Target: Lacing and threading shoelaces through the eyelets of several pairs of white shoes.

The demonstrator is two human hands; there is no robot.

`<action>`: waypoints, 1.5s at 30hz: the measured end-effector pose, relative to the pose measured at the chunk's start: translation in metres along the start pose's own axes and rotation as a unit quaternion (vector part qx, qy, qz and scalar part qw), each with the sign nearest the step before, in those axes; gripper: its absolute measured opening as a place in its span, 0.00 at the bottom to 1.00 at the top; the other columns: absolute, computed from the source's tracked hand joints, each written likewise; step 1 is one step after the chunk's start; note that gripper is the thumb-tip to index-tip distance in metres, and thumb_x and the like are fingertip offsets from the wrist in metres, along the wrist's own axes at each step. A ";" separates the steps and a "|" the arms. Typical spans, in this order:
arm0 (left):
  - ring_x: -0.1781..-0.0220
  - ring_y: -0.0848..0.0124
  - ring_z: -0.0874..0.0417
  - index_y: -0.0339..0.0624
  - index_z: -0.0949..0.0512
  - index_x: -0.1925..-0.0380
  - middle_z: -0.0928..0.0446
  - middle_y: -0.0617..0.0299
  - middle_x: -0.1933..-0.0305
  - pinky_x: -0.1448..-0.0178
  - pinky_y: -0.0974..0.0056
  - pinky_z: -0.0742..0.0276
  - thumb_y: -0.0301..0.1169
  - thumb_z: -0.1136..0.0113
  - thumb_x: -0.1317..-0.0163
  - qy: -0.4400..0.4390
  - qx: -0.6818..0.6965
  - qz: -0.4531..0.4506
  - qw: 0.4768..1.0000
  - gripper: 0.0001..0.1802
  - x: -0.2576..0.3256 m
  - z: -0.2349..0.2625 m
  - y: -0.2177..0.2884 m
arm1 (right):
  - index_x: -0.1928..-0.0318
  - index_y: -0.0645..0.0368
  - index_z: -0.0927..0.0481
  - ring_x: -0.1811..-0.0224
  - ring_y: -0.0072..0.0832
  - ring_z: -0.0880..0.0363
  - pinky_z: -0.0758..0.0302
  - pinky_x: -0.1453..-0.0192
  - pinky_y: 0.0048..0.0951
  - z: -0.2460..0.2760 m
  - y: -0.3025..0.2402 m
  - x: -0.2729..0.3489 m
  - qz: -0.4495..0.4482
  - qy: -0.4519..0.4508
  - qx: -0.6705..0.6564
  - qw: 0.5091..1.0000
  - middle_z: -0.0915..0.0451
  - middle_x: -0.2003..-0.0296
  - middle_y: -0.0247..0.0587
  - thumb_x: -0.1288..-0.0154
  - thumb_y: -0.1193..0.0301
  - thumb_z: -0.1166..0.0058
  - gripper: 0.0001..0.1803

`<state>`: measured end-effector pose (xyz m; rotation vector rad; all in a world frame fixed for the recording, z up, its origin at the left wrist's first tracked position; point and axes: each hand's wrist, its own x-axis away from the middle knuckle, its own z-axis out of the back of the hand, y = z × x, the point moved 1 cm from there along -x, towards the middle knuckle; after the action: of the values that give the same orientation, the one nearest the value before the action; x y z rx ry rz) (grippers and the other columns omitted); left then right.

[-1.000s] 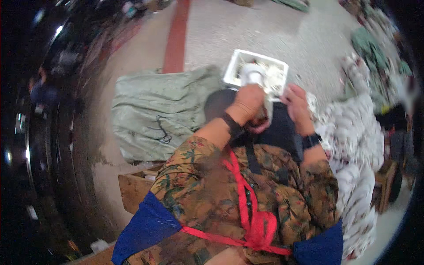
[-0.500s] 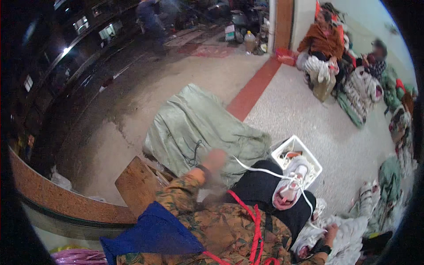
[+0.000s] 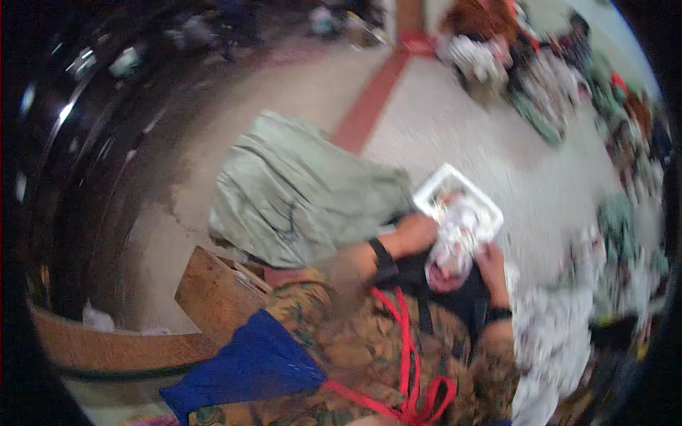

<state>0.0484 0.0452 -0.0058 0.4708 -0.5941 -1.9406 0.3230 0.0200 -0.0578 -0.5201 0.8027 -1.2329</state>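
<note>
A pale white and pink shoe (image 3: 449, 261) rests on my lap with its toe end toward a white plastic basket (image 3: 490, 206). At its left side is my left hand (image 3: 416, 236), fingers curled together close to the lacing. My right hand (image 3: 489, 260) is against the shoe's other side, fingers bent and closed. Blur hides what each hand pinches. White shoelace (image 3: 465, 231) shows only as a pale smear over the shoe's top. Small loose pieces lie in the basket, too blurred to name.
A grey-green sheet (image 3: 284, 192) covers something low ahead of me. A brown board (image 3: 209, 287) stands at left. Pale shoes or bundles (image 3: 554, 341) are heaped at right. Another person (image 3: 483, 28) sits by the far wall among more bundles.
Both hands have come in from the sides to the shoe; before, they held the white lace stretched out left and right. The whole view has also shifted.
</note>
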 end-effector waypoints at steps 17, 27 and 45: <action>0.70 0.54 0.21 0.36 0.25 0.62 0.24 0.48 0.73 0.63 0.57 0.26 0.25 0.45 0.50 0.069 0.195 0.017 0.978 0.13 -0.005 -0.009 0.014 | 0.67 0.60 0.24 0.72 0.17 0.33 0.34 0.67 0.20 0.003 -0.073 -0.023 -0.124 -0.091 -0.150 0.977 0.30 0.77 0.28 0.53 0.77 0.45 0.09; 0.71 0.64 0.23 0.35 0.25 0.66 0.24 0.52 0.73 0.63 0.62 0.27 0.27 0.45 0.49 0.028 0.281 0.071 0.957 0.10 -0.024 -0.016 0.015 | 0.69 0.62 0.24 0.69 0.35 0.24 0.29 0.62 0.31 0.004 -0.067 -0.030 -0.167 -0.015 -0.067 0.984 0.24 0.74 0.44 0.52 0.75 0.45 0.07; 0.73 0.75 0.24 0.35 0.21 0.72 0.22 0.63 0.74 0.67 0.68 0.29 0.29 0.46 0.45 -0.006 0.482 0.156 0.862 0.08 -0.033 -0.032 0.002 | 0.70 0.65 0.20 0.79 0.17 0.30 0.31 0.70 0.18 0.007 -0.056 -0.033 -0.305 -0.038 -0.464 0.831 0.24 0.79 0.32 0.41 0.71 0.44 0.09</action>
<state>0.0813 0.0677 -0.0285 0.9036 -1.5556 -1.2212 0.2892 0.0361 -0.0038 -1.7197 1.2054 -1.3145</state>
